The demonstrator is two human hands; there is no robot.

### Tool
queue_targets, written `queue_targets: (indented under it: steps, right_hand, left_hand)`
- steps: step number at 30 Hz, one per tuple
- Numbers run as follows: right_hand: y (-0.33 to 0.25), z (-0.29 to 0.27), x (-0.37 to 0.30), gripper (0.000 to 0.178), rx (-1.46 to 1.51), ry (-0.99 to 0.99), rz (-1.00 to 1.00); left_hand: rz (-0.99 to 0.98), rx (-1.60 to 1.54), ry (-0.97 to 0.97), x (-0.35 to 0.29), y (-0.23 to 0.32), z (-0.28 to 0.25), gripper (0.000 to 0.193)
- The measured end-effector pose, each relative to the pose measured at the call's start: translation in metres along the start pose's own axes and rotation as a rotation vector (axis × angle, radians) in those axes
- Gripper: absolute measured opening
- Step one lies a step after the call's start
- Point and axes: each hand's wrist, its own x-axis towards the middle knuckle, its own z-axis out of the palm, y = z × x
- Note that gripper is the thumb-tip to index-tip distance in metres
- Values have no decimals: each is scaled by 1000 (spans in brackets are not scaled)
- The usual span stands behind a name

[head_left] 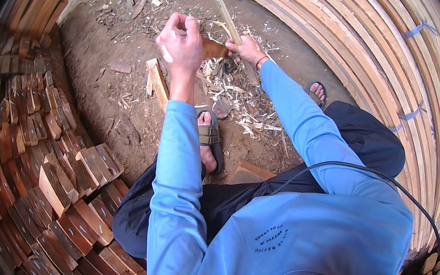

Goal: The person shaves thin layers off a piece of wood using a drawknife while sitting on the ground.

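My right hand (249,52) is closed round a long, pale wooden stick (222,8), thumb lying along it. The stick slants from the top edge down past my fist toward the ground. To its left, my left hand (181,46) is raised with the fingers curled in; what they hold, if anything, is hidden. A brown, flat-looking piece (214,48) shows between the two hands, its ends covered by them. I cannot tell its kind or which hand has it.
Pale wood shavings (236,94) litter the dirt ground under my hands. A short wood block (157,82) lies by my left forearm. Stacked wood pieces (45,186) rise at the left, long planks (338,29) curve along the right. A black cable (344,162) crosses my right sleeve.
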Motion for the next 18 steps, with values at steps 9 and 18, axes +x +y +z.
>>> queue_targets:
  steps: [9, 18]
  right_hand:
    - [-17, 5, -5, 20, 44, -8, -114]
    - [-25, 22, 3, 14, -130, 33, -228]
  left_hand:
    - [-19, -5, -15, 6, -12, -6, 23]
    - [-36, -31, 10, 6, -23, -25, 22]
